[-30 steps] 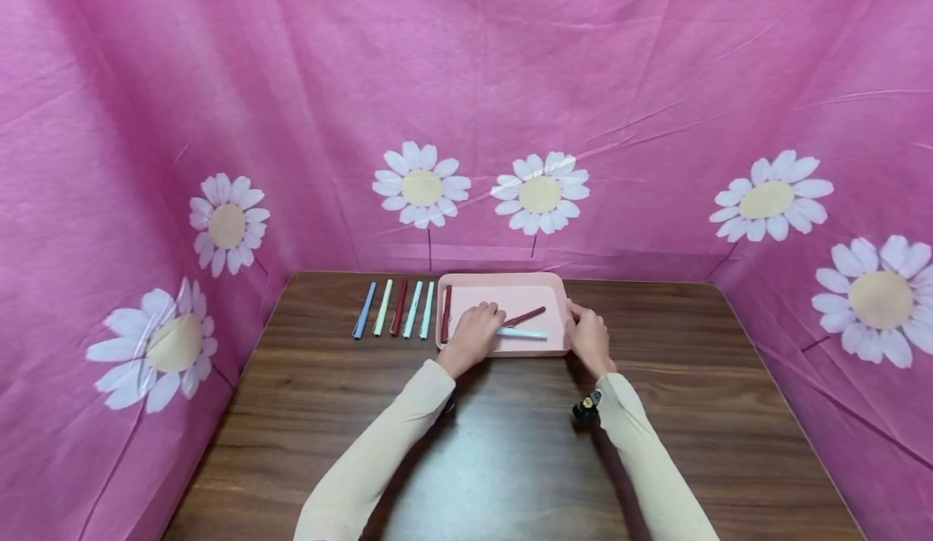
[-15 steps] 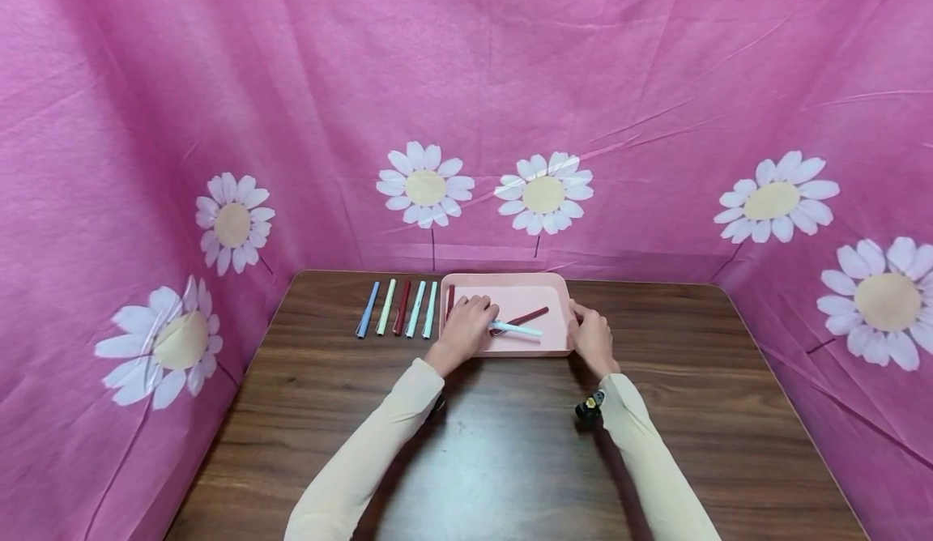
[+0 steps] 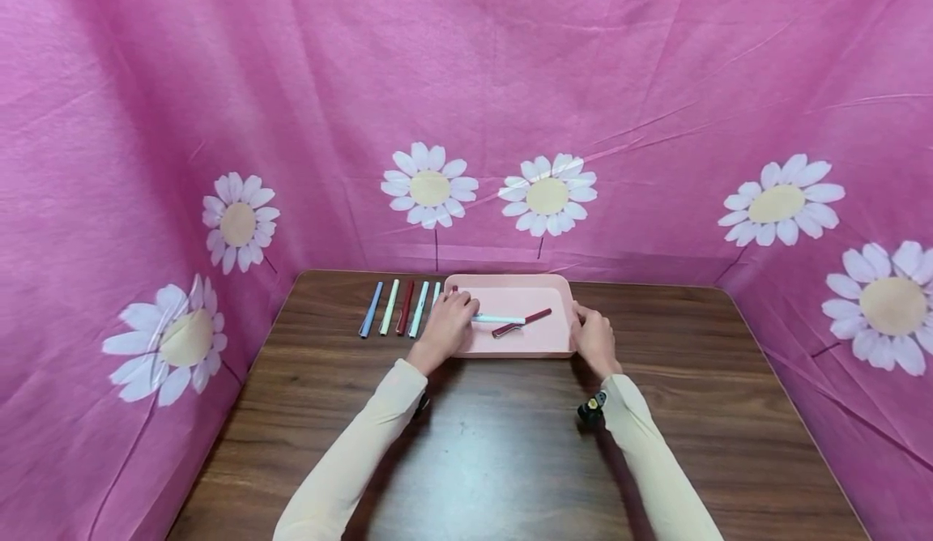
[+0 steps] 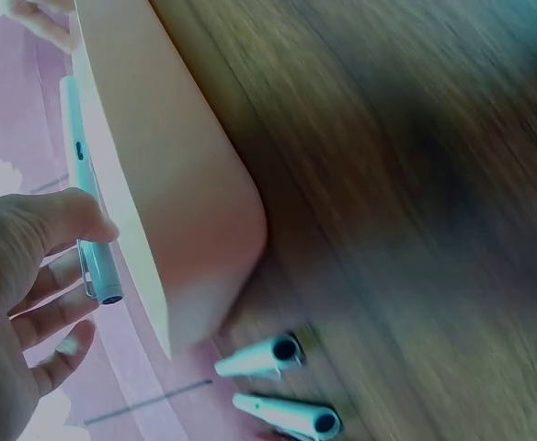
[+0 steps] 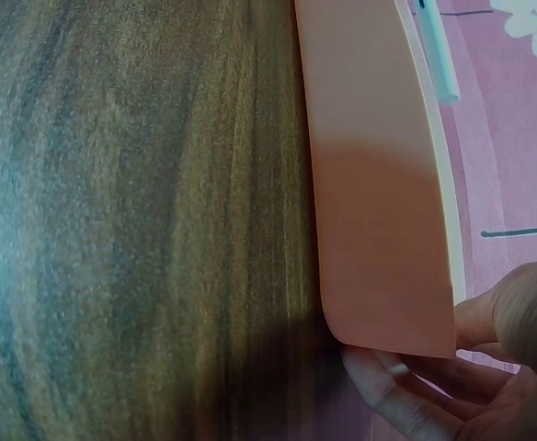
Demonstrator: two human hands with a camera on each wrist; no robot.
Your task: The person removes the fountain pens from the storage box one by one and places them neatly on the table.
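Observation:
My left hand (image 3: 446, 324) pinches a light blue pen (image 3: 503, 319) by its capped end, thumb against fingers. In the left wrist view that pen (image 4: 74, 129) shows above the rim of the pink tray (image 4: 172, 156). Beneath it inside the tray (image 3: 539, 343) lies a dark red pen (image 3: 541, 314), slanted. Another dark red pen (image 3: 455, 288) at the tray's left side is mostly hidden by my left hand. My right hand (image 3: 594, 340) holds the tray's right end, with fingers under the corner and thumb by the rim in the right wrist view.
Left of the tray several pens lie in a row on the wooden table (image 3: 466, 436): blue (image 3: 371, 310), pale yellow-green (image 3: 389, 308), dark red (image 3: 405, 308) and two light blue ones, the rightmost partly covered by my left hand. A pink flowered cloth (image 3: 481, 104) hangs behind.
My left hand has moved left, lifting the light blue pen off the dark red one and carrying it across the tray. My right hand stays at the tray's right end.

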